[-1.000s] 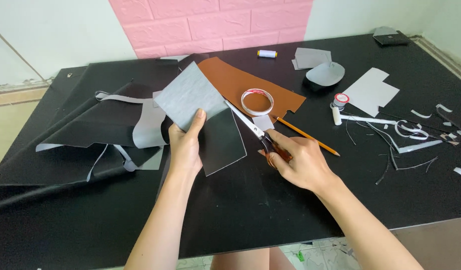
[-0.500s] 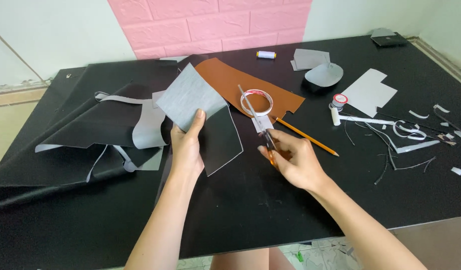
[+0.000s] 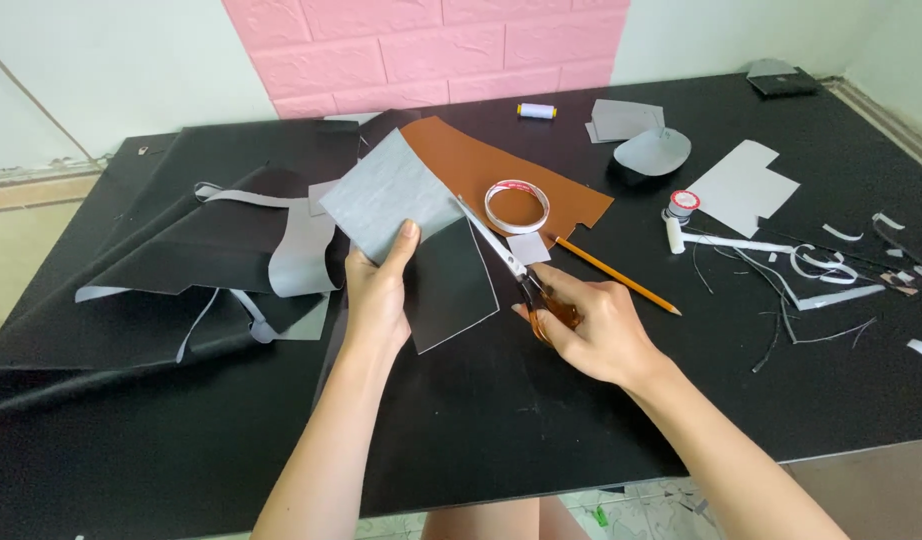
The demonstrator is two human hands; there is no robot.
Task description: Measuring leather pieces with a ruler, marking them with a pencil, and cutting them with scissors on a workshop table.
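My left hand (image 3: 379, 288) pinches a folded piece of sheet material (image 3: 391, 195), grey on the upper face and black on the lower part, lifted above the black table (image 3: 501, 420). My right hand (image 3: 596, 325) grips a pair of scissors (image 3: 501, 250) with orange handles. Their blades point up and left, with the tips close to the right edge of the grey piece. A small grey offcut (image 3: 528, 248) lies just right of the blades.
A brown leather piece (image 3: 461, 160) lies behind the scissors with a tape roll (image 3: 516, 205) on it. A pencil (image 3: 616, 275), a glue tube (image 3: 673, 228), a thread spool (image 3: 536, 111), grey cut pieces (image 3: 741, 185), thin trimmings (image 3: 831, 270) and large black sheets (image 3: 181, 250) lie around.
My right hand swung the scissors from pointing nearly upward to pointing up and left, toward the grey piece. The left hand with its piece barely moved.
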